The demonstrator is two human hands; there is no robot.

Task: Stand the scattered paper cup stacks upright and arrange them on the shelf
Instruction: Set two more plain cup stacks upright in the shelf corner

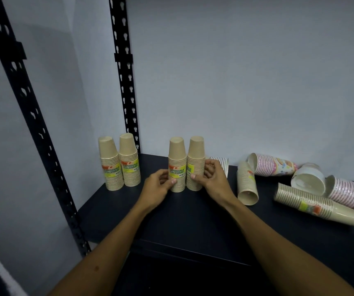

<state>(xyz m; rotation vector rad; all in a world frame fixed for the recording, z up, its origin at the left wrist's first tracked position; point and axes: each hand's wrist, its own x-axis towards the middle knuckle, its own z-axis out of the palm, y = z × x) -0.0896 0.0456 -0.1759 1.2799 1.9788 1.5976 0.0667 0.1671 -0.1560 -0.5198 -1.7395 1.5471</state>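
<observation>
- The left hand grasped one upright tan stack, thumb on its near face, fingers round its left side.
- The right hand grasped the twin stack touching it on the right, fingers curled behind.
- Both stacks stood rim-down on the shelf, long axes vertical, right at the fingertips.
- The standing pair in the far left corner lay well to the left; by my judgement, the coming move turned on sliding the held stacks left toward it.
- Fallen stacks lay to the right, nearer the right hand: a tan one, mouth toward the viewer; a labelled tan one; two patterned ones; a white one.
- A striped stack behind the right hand was mostly hidden; possibly lying down.
- Visible cup mouths looked empty.
</observation>
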